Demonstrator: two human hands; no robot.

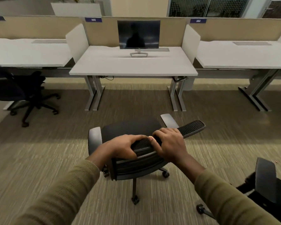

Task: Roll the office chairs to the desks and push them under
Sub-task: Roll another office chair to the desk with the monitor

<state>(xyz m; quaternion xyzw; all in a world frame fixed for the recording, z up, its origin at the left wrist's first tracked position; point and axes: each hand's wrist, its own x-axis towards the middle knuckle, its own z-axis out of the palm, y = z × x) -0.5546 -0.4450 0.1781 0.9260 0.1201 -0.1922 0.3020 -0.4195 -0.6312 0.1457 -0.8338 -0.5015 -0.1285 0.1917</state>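
Observation:
A black office chair (128, 132) with a mesh back and grey armrests stands on the carpet right in front of me, its seat facing the middle white desk (133, 65). My left hand (125, 146) and my right hand (170, 143) both grip the top edge of its backrest, side by side. The chair sits some way short of the desk, with open carpet between them. Its wheeled base shows below my arms.
A dark monitor (138, 34) stands on the middle desk. Another black chair (28, 93) sits at the left desk (28, 52). A third chair (266, 184) is close on my lower right. A third desk (242, 54) stands to the right. Metal desk legs flank the gap.

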